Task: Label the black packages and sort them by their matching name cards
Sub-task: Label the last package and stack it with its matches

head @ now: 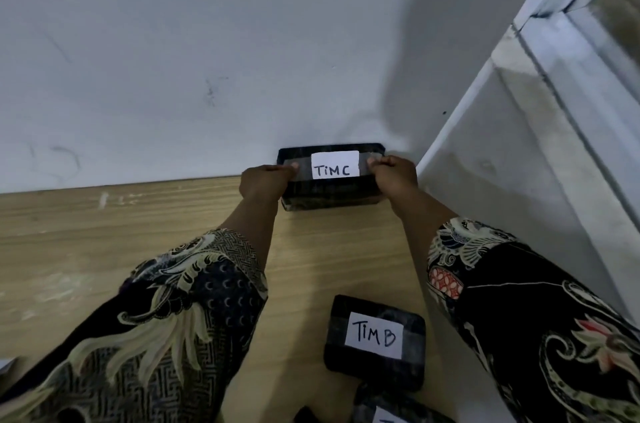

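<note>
Wooden floor [104, 232] — both hands grip TIM C package [330, 192].

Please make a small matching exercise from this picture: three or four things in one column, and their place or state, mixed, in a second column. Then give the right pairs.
Things:
1. TIM C package
2. TIM B package
3. Left hand
4. Right hand

Places or states:
A. lies free on the wooden table, near the person
B. at the TIM C package's left end
C. against the white wall, between both hands
D. at the TIM C package's right end

Pairs: 1-C, 2-A, 3-B, 4-D
</note>
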